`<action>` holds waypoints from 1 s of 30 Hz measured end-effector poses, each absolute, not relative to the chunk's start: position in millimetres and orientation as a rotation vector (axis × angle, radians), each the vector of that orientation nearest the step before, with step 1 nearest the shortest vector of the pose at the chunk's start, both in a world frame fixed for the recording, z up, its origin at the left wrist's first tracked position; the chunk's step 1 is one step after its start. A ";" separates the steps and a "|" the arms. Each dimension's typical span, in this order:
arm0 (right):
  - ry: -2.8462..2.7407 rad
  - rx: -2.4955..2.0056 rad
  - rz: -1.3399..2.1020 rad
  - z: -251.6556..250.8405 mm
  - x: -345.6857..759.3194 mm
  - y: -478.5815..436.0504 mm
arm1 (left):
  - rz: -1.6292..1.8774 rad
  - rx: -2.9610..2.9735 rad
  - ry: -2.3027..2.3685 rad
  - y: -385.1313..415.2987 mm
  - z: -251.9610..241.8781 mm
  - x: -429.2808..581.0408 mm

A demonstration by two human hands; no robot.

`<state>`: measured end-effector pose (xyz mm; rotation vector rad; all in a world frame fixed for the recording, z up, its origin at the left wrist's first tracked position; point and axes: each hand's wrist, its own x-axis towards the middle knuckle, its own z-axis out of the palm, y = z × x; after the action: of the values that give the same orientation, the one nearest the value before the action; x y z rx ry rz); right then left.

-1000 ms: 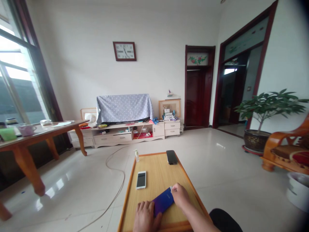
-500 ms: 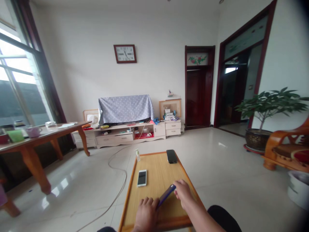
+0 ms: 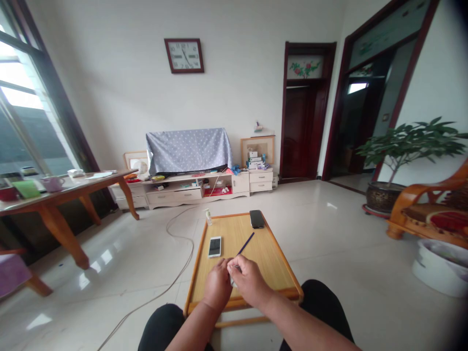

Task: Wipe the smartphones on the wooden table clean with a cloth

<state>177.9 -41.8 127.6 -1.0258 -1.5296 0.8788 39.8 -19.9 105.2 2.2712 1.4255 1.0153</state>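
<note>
A slim dark blue object (image 3: 245, 243), seen nearly edge-on and shaped like a phone, slants up and right from behind my hands. My left hand (image 3: 218, 282) is closed around its near end, though the grip is mostly hidden. Right beside it my right hand (image 3: 248, 278) has its thumb and fingers pinched together, touching the left fingers. A small whitish bit (image 3: 234, 282) shows between the two hands; I cannot make out what it is. A white phone (image 3: 215, 246) lies beyond my left hand, and a black phone (image 3: 256, 219) is at the far right corner.
The small wooden table (image 3: 268, 256) has a raised rim. A pump bottle (image 3: 208, 217) stands at its far left corner. A cable (image 3: 186, 263) runs over the floor to the left. My knees (image 3: 325, 307) flank the table. A white bucket (image 3: 438, 268) is at the right.
My right hand has moved from the far end of the blue object back to my left hand. The blue object now appears thinner, turned edge-on. The view has tilted down.
</note>
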 end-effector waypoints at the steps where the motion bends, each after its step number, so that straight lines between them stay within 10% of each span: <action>1: -1.550 -1.019 0.868 130.2 177.8 -43.0 | 1.020 2.270 1.418 -21.6 108.5 38.5; 30: -1.531 -1.051 0.785 113.1 181.1 -28.6 | 1.158 1.109 0.979 -22.3 107.6 46.1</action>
<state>181.1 -28.6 113.1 -1.0511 -1.5305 0.7851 46.1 -22.3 107.6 1.1088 0.9792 1.1585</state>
